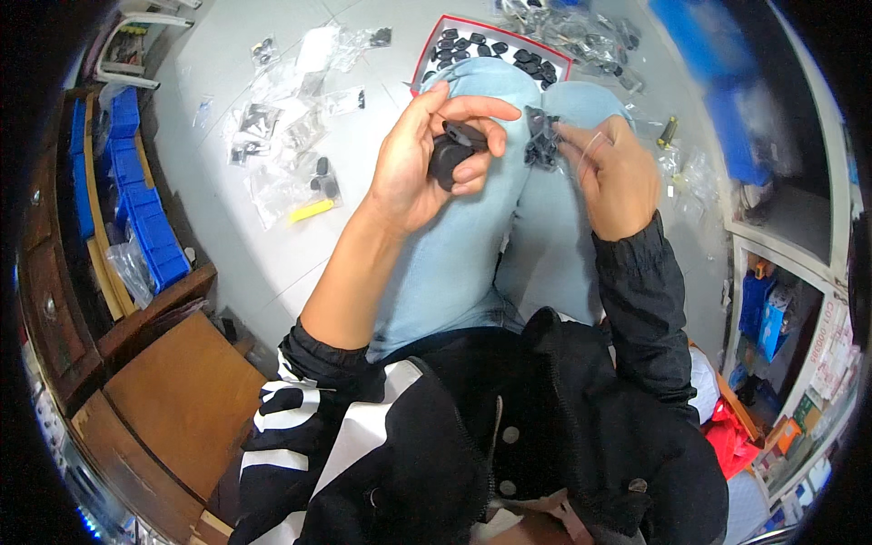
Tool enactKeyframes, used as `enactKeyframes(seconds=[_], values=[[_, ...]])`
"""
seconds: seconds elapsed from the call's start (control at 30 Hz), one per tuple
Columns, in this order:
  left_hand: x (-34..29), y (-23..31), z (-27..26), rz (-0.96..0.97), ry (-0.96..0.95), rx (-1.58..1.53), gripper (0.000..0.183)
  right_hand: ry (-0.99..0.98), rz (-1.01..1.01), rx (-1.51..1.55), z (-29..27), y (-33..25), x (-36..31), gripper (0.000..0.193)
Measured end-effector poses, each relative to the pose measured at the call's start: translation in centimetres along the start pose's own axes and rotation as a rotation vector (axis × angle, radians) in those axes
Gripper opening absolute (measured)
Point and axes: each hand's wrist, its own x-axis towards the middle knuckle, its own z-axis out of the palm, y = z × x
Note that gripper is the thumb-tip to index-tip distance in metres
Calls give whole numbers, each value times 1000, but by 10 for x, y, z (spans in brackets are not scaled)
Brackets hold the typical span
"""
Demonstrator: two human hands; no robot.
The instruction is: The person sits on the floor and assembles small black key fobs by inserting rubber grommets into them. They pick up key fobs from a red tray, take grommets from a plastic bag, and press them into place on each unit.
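My left hand (413, 150) is raised over my left thigh. Its fingers curl round a black rounded plastic piece (447, 162), which looks like a key fob shell with a part standing up at the top. The index finger stretches out above it. Over my right knee, my right hand (619, 177) pinches the edge of a small clear bag (541, 141) with dark little parts in it. The fingertips are partly blurred there. Just beyond my knees lies a shallow red-rimmed box (495, 47) holding several similar black pieces; my knees hide its near side.
Clear plastic bags (300, 127) with small parts lie on the floor at left, beside a yellow strip (312, 211). More bags (581, 36) are heaped at the far right. Blue bins (150, 227) line the left side; a pale-framed cabinet (790, 245) stands at right.
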Motion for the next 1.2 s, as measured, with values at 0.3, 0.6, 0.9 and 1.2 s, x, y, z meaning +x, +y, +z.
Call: enactKeyframes(seconds=[0.3, 0.6, 0.9, 1.2], values=[[-8, -2, -3, 89, 60, -17, 48, 97, -129, -66, 8, 2, 5, 12], [-15, 0, 1, 111, 69, -22, 45, 109, -150, -23, 3, 7, 3, 13], [-19, -4, 8, 141, 45, 177, 32, 181, -69, 172, 0, 4, -2, 14], [-21, -14, 26, 41, -23, 52, 39, 220, 43, 440, -6, 8, -7, 14]])
